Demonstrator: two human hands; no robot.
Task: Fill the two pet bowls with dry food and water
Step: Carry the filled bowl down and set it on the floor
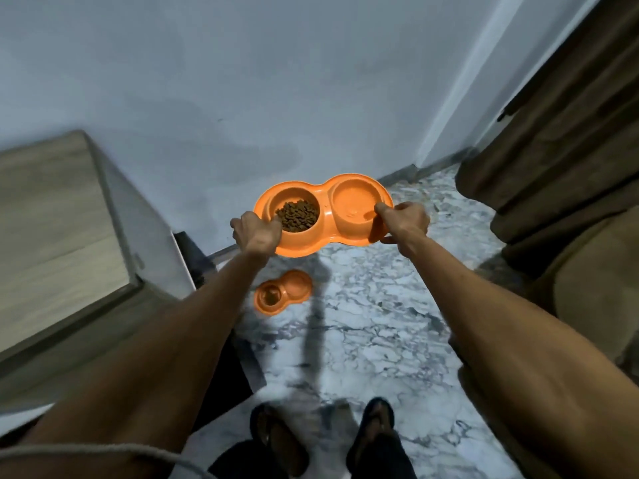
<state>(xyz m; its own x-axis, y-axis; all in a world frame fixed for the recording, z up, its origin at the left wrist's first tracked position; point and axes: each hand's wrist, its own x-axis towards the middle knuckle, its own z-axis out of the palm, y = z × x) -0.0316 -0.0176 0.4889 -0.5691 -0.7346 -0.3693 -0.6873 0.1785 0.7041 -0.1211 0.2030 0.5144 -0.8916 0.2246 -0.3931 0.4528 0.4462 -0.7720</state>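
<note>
Both hands grasp an orange double pet bowl in the air above the marble floor, the left hand at the kibble end, the right hand at the other well. Its reflection shows on the floor below. A wooden cabinet stands left, brown curtains right, and sandalled feet below.

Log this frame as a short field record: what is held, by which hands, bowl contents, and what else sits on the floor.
held item: orange double bowl, carried in the air
left hand: grips the kibble-side rim
right hand: grips the other rim
left well: dry kibble
right well: looks to hold water, hard to confirm
floor: marble, second orange double bowl resting below
feet: sandals, standing
</note>
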